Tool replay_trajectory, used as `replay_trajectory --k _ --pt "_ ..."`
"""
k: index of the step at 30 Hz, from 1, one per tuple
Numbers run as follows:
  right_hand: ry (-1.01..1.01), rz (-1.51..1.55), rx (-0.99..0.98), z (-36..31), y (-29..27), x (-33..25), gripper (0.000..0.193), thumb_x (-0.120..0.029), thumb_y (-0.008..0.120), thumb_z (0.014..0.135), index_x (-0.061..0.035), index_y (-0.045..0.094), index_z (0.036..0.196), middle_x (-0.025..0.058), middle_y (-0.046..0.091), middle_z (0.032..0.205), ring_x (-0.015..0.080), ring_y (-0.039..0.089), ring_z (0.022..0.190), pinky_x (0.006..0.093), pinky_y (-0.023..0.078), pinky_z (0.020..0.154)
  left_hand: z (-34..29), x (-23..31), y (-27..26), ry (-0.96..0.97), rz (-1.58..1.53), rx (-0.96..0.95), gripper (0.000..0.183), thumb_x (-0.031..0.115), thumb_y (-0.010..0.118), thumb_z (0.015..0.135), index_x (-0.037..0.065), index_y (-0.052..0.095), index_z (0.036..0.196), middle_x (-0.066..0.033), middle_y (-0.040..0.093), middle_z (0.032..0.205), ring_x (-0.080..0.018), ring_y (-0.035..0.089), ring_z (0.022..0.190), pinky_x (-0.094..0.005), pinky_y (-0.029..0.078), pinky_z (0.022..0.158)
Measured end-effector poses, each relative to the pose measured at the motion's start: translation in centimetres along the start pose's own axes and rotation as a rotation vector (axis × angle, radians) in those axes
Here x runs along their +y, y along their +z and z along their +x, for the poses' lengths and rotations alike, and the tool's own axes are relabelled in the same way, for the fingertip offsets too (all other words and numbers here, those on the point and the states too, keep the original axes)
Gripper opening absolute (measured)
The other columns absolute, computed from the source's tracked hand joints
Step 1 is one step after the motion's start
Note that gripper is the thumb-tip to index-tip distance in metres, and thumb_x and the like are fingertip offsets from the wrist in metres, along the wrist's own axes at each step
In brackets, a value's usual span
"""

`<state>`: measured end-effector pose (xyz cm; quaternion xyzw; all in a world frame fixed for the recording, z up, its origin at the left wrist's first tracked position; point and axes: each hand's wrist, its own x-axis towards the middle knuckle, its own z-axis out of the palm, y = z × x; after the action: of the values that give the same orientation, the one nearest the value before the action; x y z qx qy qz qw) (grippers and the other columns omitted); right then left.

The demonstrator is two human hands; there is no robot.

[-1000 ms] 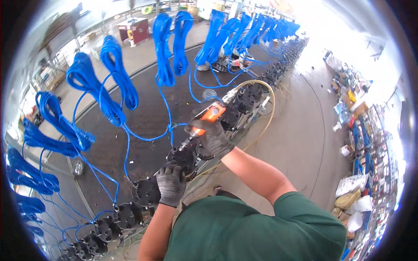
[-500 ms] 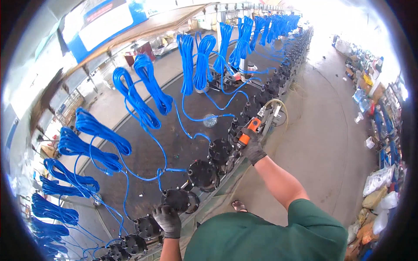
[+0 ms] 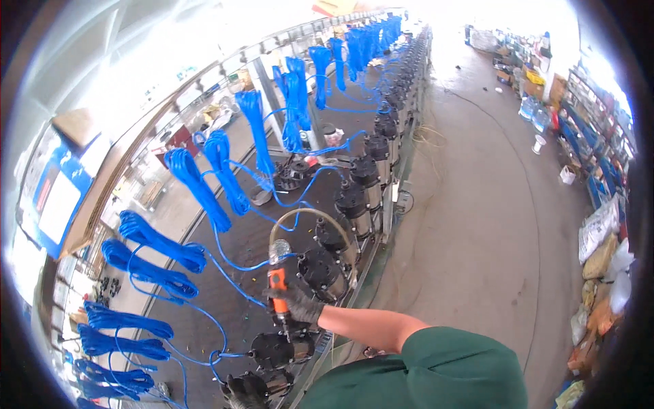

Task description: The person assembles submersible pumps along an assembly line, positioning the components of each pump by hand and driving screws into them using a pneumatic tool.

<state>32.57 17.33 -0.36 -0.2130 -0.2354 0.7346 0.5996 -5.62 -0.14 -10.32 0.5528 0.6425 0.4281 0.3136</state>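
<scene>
My right hand (image 3: 300, 304), in a dark glove, is closed around an orange pneumatic screwdriver (image 3: 278, 290). A pale hose (image 3: 310, 210) arcs away from its upper end. The screwdriver stands nearly upright, its bit pointing down at a black-capped pump (image 3: 271, 350); whether the two touch I cannot tell. My left hand (image 3: 246, 392), gloved too, is at the lower edge, against the dark end of the neighbouring pump. Its fingers blend into that black surface. A blue cable (image 3: 235, 355) runs to the pump below the bit.
More steel-bodied pumps (image 3: 364, 172) line the right side of the long dark bench (image 3: 235, 273). Bundled blue cables (image 3: 197, 189) hang along its left side. A walkway (image 3: 470, 225) lies to the right, with bags (image 3: 599, 225) and boxes at its far side.
My right hand has brought the screwdriver left and nearer, from beside the pump row to above a pump, turning it bit-down. My view has shifted, and my left hand now sits lower in it.
</scene>
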Motion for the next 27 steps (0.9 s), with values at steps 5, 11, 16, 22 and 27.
replay_trajectory --k 5,11,16,22,27 --pt "0.038 0.027 -0.032 0.6 -1.0 -0.3 0.034 -0.032 0.080 0.087 -0.0108 0.060 0.105 0.0011 0.064 0.085 0.0142 0.065 0.074 0.0323 0.058 0.068 1.8 -10.7 -2.2 0.212 0.282 -0.244 0.055 0.032 0.029 0.107 0.018 0.015 0.159 0.0004 0.015 0.165 -0.0262 0.009 0.152 -0.0547 0.002 0.121" --pt "0.102 0.188 -0.050 0.2 -1.0 -1.3 0.035 -0.032 0.081 0.087 -0.0098 0.063 0.107 0.0016 0.065 0.088 0.0143 0.065 0.075 0.0334 0.059 0.070 4.3 -5.7 -4.3 -0.158 1.483 -0.481 0.059 0.035 0.028 0.109 0.018 0.016 0.164 -0.0012 0.015 0.171 -0.0234 0.009 0.158 -0.0458 0.015 0.125" --pt "0.104 0.117 -0.012 0.5 -2.6 -1.5 0.037 -0.033 0.082 0.086 -0.0133 0.057 0.104 0.0011 0.063 0.086 0.0152 0.066 0.075 0.0346 0.059 0.073 2.6 7.6 -2.6 -0.380 0.052 -0.435 0.056 0.038 0.039 0.105 0.015 0.038 0.157 -0.0079 0.042 0.157 -0.0230 0.038 0.143 -0.0421 0.035 0.117" --pt "0.116 0.109 -0.034 0.6 -1.3 -0.8 0.039 -0.035 0.083 0.085 -0.0148 0.057 0.105 0.0006 0.063 0.086 0.0156 0.066 0.076 0.0336 0.058 0.072 2.5 -0.5 -6.0 -0.383 -0.113 -0.244 0.039 0.035 0.042 0.105 0.016 0.056 0.135 -0.0086 0.059 0.129 -0.0217 0.054 0.117 -0.0427 0.046 0.097" --pt "0.151 0.106 -0.002 1.0 -2.5 -0.9 0.039 -0.037 0.083 0.085 -0.0124 0.060 0.104 0.0010 0.064 0.085 0.0160 0.067 0.076 0.0331 0.058 0.070 1.1 -2.7 -5.0 -0.055 0.316 -0.198 0.027 0.033 0.046 0.105 0.016 0.063 0.115 -0.0066 0.062 0.113 -0.0203 0.058 0.101 -0.0398 0.046 0.084"
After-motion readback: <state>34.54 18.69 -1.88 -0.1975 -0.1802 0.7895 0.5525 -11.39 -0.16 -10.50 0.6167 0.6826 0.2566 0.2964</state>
